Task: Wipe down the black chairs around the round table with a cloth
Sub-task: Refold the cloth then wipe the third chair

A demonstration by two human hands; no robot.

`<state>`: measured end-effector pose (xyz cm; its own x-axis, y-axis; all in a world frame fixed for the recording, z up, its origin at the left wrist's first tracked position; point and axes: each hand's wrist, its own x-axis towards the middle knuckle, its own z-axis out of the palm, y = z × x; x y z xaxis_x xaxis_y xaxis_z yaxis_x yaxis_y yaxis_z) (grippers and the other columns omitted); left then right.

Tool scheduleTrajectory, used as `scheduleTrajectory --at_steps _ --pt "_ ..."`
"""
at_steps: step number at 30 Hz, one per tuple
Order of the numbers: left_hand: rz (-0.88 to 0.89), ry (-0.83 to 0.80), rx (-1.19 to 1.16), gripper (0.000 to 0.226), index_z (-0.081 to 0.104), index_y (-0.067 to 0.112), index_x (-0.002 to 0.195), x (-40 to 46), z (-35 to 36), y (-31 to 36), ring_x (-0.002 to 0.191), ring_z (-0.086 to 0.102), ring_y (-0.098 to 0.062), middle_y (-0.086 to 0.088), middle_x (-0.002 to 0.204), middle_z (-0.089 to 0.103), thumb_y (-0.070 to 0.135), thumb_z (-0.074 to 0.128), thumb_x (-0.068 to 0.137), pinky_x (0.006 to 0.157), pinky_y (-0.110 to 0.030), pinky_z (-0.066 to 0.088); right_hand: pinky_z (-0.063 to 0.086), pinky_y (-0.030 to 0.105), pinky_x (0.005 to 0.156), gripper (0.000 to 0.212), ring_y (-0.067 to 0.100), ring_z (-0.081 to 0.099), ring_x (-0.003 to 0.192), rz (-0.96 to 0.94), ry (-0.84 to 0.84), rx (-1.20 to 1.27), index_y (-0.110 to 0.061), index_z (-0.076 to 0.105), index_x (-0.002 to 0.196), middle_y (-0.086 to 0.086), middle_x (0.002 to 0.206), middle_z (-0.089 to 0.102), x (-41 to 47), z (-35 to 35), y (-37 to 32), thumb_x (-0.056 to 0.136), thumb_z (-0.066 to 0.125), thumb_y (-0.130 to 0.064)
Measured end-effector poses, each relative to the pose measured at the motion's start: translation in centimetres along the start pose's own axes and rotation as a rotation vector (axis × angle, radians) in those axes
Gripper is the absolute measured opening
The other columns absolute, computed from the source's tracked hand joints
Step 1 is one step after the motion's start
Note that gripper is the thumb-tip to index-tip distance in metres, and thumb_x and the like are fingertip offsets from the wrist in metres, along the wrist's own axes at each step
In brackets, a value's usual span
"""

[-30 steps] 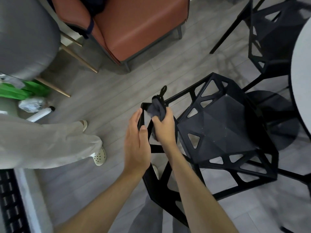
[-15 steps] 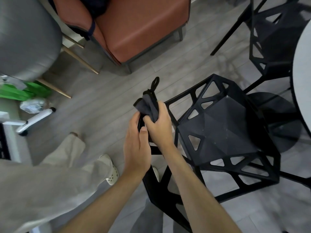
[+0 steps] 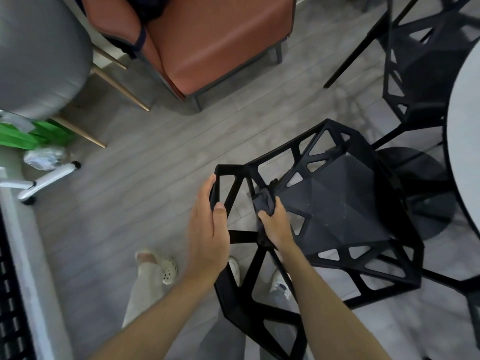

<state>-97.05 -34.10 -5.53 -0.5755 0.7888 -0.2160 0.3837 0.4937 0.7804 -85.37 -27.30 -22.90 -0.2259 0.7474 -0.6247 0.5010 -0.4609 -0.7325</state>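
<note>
The person stands over the nearest black chair point(image 3: 337, 203), a faceted plastic one with triangular cut-outs in its backrest and sides, looking straight down on it. The right hand point(image 3: 275, 224) has its fingers point(image 3: 279, 206) curled tight round a bunched dark grey cloth point(image 3: 265, 201), pressing it against a strut of the backrest where the back meets the seat. The left hand point(image 3: 207, 227) lies against the outer edge of the backrest frame, fingers nearly straight along the top corner and the thumb hooked over the bar; it steadies the chair and carries nothing else.

A second black chair point(image 3: 420, 61) of the same make stands farther off at the upper right, pushed in beside the round white table point(image 3: 465, 152), whose edge curves down the right side. The table's dark disc base point(image 3: 426, 193) sits on the grey plank floor point(image 3: 155, 165) just past the near chair.

Across the floor at the top is a rust-orange upholstered armchair point(image 3: 207, 40) with dark metal legs, and to its left a grey padded chair point(image 3: 36, 55) on slim wooden legs. Something bright green point(image 3: 28, 136) lies under that one, with a crumpled clear plastic bag point(image 3: 44, 158) and a white caster leg point(image 3: 46, 180) close by. Another person's pale trouser leg and white perforated clog point(image 3: 168, 272) stand just left of the arms
</note>
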Motion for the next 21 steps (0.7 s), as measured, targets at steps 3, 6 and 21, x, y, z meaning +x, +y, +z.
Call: scheduleTrajectory --at_steps 3,6,21 --pt "-0.003 -0.016 -0.007 0.057 0.036 0.025 0.160 0.1 0.0 -0.1 0.149 0.032 0.006 0.017 0.161 0.040 0.029 0.029 0.103 0.117 -0.014 0.026 0.054 0.040 0.094 0.031 0.024 0.063 0.112 -0.032 0.046 0.116 -0.021 0.053 0.121 0.008 0.119 0.062 1.4 0.4 -3.2 0.090 0.060 -0.018" --pt "0.002 -0.011 -0.001 0.057 0.036 0.023 0.159 0.1 0.1 -0.3 0.149 0.033 0.003 0.014 0.162 0.041 0.029 0.029 0.103 0.120 -0.019 0.027 0.052 0.032 0.089 0.027 0.020 0.062 0.109 -0.151 0.114 0.204 -0.013 0.052 0.122 0.010 0.121 0.057 3.9 1.4 -8.3 0.096 0.058 -0.008" --pt "-0.018 -0.019 0.018 0.056 0.033 0.022 0.161 -0.1 -0.1 0.3 0.149 0.033 -0.001 0.013 0.162 0.041 0.029 0.031 0.105 0.126 -0.033 0.029 0.042 0.038 0.083 0.035 0.038 0.060 0.111 0.159 -0.145 -0.323 -0.009 0.052 0.125 0.017 0.118 0.060 -4.3 -2.1 4.0 0.093 0.064 -0.021"
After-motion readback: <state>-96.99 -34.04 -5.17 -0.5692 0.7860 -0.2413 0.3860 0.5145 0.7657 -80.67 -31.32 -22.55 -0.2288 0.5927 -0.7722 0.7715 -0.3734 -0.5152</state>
